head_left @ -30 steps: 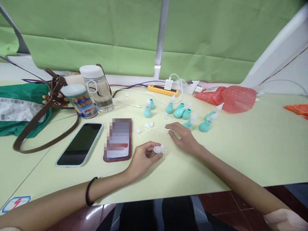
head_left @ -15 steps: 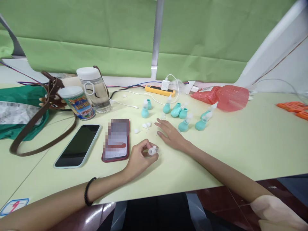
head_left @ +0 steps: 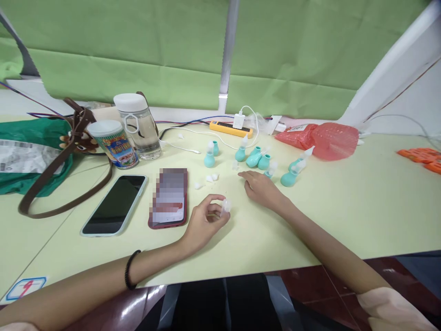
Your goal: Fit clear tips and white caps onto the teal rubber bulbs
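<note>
My left hand [head_left: 208, 219] is closed, thumb and fingers pinching a small translucent plastic piece [head_left: 226, 205] just above the table. Palm down, my right hand [head_left: 263, 189] holds nothing that I can see, its index finger stretched towards a small clear part [head_left: 235, 164] on the table. Several teal squeeze bulbs stand or lie beyond it: a bulb with a clear nozzle [head_left: 209, 159], a bulb lying on its side [head_left: 253, 157] and a capped bulb [head_left: 289, 178] among them. My right hand partly hides one bulb [head_left: 269, 174]. Small white pieces [head_left: 212, 177] lie between the hands.
Two phones lie on the left, one black-screened [head_left: 115, 205], one in a red case [head_left: 168, 197]. Behind them stand a water bottle [head_left: 143, 133] and a printed tub [head_left: 119, 147]. A yellow power strip [head_left: 223, 128], a red plastic bag [head_left: 330, 141] and orange items [head_left: 422, 157] sit farther back.
My right hand has drawn back a little to the right, now covering part of a bulb. In my left fingers the clear piece has turned and risen slightly.
</note>
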`<state>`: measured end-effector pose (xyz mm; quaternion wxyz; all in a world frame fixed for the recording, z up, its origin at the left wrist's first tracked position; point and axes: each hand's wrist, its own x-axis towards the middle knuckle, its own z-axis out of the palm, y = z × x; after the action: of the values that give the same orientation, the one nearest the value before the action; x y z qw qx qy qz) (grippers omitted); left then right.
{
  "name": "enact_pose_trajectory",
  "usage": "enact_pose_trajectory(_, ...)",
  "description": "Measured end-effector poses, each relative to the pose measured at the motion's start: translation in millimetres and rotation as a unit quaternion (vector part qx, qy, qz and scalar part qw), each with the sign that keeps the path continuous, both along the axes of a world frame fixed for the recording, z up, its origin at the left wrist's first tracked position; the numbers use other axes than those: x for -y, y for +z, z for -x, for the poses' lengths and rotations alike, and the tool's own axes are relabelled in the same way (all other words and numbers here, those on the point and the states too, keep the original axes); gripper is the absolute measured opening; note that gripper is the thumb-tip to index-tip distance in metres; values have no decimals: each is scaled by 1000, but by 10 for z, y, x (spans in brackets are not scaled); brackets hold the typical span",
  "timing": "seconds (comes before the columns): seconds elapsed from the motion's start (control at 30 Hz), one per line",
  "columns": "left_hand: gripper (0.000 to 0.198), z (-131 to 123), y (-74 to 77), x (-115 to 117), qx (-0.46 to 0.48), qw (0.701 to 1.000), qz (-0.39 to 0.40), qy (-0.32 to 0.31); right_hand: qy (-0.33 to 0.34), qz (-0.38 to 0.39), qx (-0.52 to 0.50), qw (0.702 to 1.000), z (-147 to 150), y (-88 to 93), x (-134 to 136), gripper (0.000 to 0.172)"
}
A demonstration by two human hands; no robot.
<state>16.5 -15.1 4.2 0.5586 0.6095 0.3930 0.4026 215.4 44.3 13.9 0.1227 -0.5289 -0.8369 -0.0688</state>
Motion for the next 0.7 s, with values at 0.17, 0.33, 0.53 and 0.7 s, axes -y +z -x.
enact_pose_trajectory(0.17,31,0,23,-18,36,999,21,8,16,18,12,1000,-22,7,72,38)
enact_pose_trajectory(0.33,27,-6,14,-20,35,999,20,6,38,-32,-28,998,56,-88,67,37)
enact_pose_trajectory(0.53,28,1,-16,-6,23,1000,-1,-9,103,-241,-166,951,76,1,11,22)
enact_pose_trajectory(0.7,34,5,-48,-3,-4,1000,-9,0,42,-358,-214,908,-209,385,-31,20)
